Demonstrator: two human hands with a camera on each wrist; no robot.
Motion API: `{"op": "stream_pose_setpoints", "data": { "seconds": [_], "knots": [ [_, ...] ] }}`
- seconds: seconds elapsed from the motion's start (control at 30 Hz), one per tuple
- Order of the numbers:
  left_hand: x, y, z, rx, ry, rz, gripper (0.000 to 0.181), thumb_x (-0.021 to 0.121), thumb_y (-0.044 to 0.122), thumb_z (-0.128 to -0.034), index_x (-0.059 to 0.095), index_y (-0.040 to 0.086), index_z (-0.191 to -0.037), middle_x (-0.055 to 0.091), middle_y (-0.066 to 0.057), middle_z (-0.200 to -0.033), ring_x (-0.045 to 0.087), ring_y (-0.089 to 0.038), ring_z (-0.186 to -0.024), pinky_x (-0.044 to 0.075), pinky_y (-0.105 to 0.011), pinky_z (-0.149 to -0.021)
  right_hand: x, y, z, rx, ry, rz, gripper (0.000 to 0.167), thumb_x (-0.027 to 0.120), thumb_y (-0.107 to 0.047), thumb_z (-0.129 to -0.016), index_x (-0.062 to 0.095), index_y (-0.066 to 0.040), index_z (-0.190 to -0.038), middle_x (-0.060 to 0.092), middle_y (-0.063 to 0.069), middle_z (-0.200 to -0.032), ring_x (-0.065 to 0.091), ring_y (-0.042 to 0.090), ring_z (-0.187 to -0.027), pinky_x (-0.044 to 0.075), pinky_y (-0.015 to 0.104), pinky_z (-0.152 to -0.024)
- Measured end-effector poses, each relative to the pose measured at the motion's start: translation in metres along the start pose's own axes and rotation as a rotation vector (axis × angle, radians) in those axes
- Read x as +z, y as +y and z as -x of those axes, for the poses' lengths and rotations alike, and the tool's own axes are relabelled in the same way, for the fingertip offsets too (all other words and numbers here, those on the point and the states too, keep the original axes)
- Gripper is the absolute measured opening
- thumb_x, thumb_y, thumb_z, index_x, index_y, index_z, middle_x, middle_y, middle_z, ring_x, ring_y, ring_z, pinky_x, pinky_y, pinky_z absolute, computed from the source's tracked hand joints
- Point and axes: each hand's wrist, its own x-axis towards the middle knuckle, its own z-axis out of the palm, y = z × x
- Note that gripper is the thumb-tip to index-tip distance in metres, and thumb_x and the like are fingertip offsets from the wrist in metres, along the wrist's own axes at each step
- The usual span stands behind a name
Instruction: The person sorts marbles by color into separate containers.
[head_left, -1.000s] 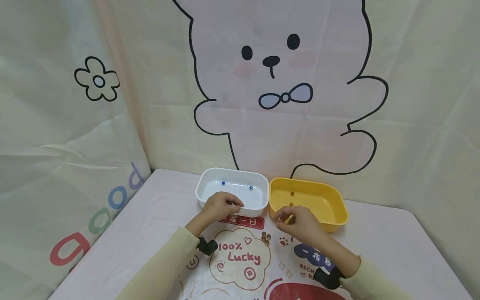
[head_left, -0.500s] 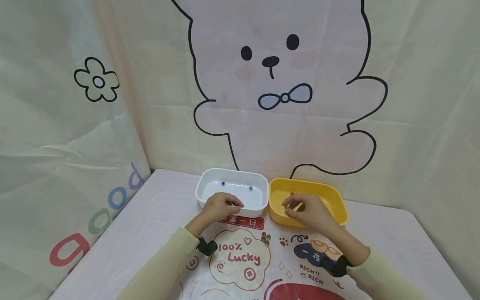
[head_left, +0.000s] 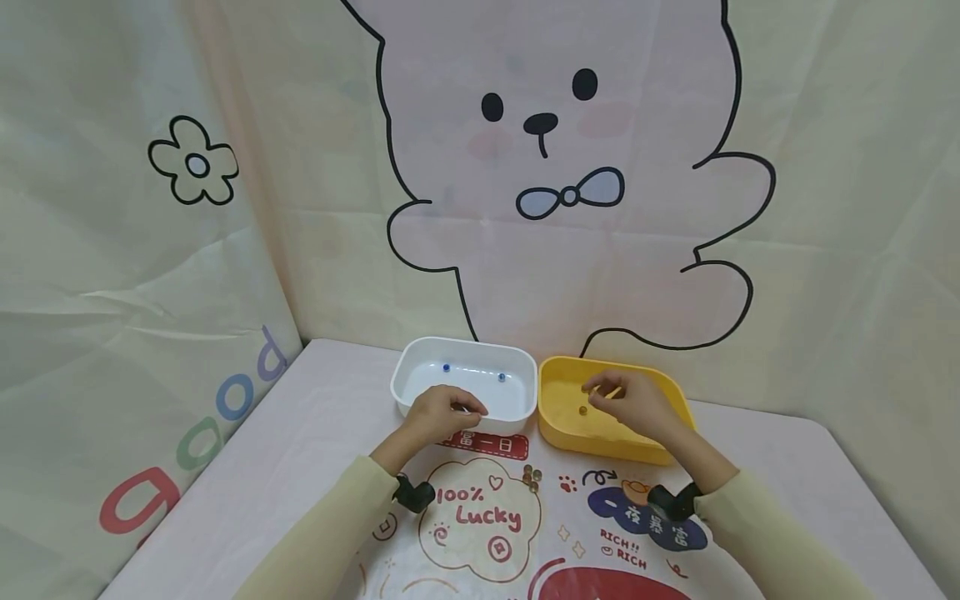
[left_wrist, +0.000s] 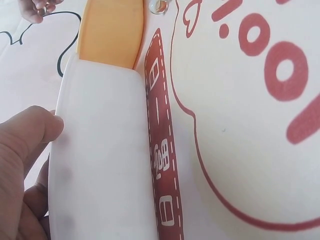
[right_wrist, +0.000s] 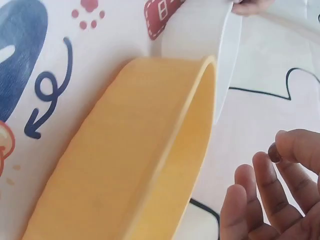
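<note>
My right hand point(head_left: 633, 402) is over the yellow box point(head_left: 557, 429). Between thumb and index finger it pinches a small dark brown bead point(right_wrist: 273, 152), its other fingers loosely bent. A brown bead point(head_left: 582, 410) lies on the yellow box's floor. My left hand point(head_left: 442, 410) holds the near rim of the white box point(head_left: 401, 379), thumb point(left_wrist: 47, 125) on the outer side and fingers partly hidden behind the wall. Two blue beads, one left point(head_left: 446, 367) and one right point(head_left: 502, 377), lie apart inside the white box.
A small cluster of brown beads point(head_left: 532, 477) lies on the printed tablecloth point(head_left: 480, 517) in front of the boxes. The two boxes stand side by side, close against the back curtain point(head_left: 825, 275). Black straps circle both wrists.
My right hand has moved from the yellow box's near left edge up and rightward over its inside, uncovering the near bead and covering the far one. The left hand has stayed put.
</note>
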Motion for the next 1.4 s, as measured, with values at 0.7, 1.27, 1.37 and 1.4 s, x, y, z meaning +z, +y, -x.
{"op": "stream_pose_setpoints", "data": {
  "seconds": [0.7, 1.27, 1.37, 1.4],
  "knots": [
    [-0.001, -0.005, -0.002, -0.012, -0.005, 0.004, 0.006, 0.071, 0.029, -0.0825, 0.075, 0.033, -0.085, 0.07, 0.015, -0.09, 0.058, -0.01, -0.086, 0.047, -0.033, -0.081, 0.011, 0.056, -0.02, 0.057, -0.005, -0.017, 0.023, 0.065, -0.015, -0.091, 0.067, -0.003, -0.11, 0.066, 0.011, -0.095, 0.057, 0.022, -0.074, 0.051, 0.027, -0.059],
    [-0.001, 0.0, 0.0, -0.005, -0.004, 0.013, 0.007, 0.071, 0.026, -0.0828, 0.075, 0.03, -0.087, 0.07, 0.013, -0.091, 0.058, -0.011, -0.086, 0.048, -0.032, -0.079, 0.02, 0.091, -0.033, 0.231, -0.102, -0.17, 0.027, 0.067, -0.015, -0.089, 0.066, -0.002, -0.113, 0.06, 0.01, -0.092, 0.057, 0.022, -0.074, 0.052, 0.03, -0.061],
    [-0.001, 0.0, -0.001, -0.008, -0.003, 0.011, 0.008, 0.071, 0.026, -0.0827, 0.075, 0.03, -0.087, 0.07, 0.012, -0.091, 0.058, -0.011, -0.086, 0.048, -0.031, -0.077, 0.022, 0.094, -0.034, 0.268, -0.12, -0.185, 0.027, 0.067, -0.014, -0.089, 0.066, -0.001, -0.114, 0.061, 0.011, -0.09, 0.057, 0.021, -0.071, 0.051, 0.028, -0.061],
    [-0.001, 0.0, -0.001, -0.005, -0.002, 0.009, 0.008, 0.071, 0.026, -0.0826, 0.075, 0.03, -0.087, 0.071, 0.012, -0.091, 0.058, -0.011, -0.085, 0.047, -0.031, -0.077, 0.022, 0.095, -0.034, 0.281, -0.128, -0.188, 0.028, 0.067, -0.014, -0.089, 0.065, -0.001, -0.114, 0.061, 0.011, -0.09, 0.057, 0.021, -0.071, 0.051, 0.027, -0.061]
  ]
}}
